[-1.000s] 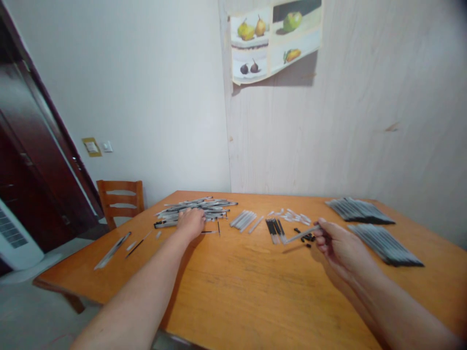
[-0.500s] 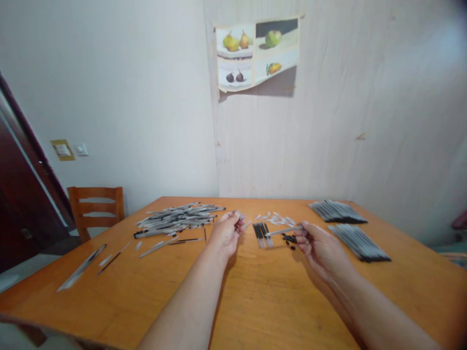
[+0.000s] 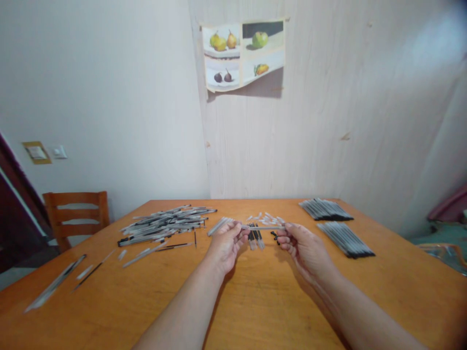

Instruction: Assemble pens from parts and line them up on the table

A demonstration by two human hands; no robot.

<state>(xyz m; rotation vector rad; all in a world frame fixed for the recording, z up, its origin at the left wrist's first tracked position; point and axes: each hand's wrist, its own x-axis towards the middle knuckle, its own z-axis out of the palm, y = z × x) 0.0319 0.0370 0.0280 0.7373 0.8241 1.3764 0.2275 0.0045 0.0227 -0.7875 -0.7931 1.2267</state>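
Between both hands a thin clear pen tube (image 3: 265, 228) is held level. My left hand (image 3: 228, 245) pinches its left end; whether a smaller part sits in those fingertips is hidden. My right hand (image 3: 304, 245) pinches the right end. Just beyond and below the tube lie several black refills with clear ends (image 3: 256, 237) in a row. Small white caps (image 3: 268, 218) are scattered behind them. Small black plugs (image 3: 275, 236) lie beside my right fingertips. Clear tubes (image 3: 220, 225) lie behind my left hand.
A large heap of pens (image 3: 168, 223) covers the table's left back. Two neat pen bundles (image 3: 324, 209) (image 3: 346, 239) lie at the right. Loose pens (image 3: 56, 284) and a refill (image 3: 89, 276) are at the far left. A wooden chair (image 3: 76, 212) stands beyond the table's left edge.
My hands have come closer together, and the tube from my right hand now reaches my left fingertips. The view has turned slightly right.
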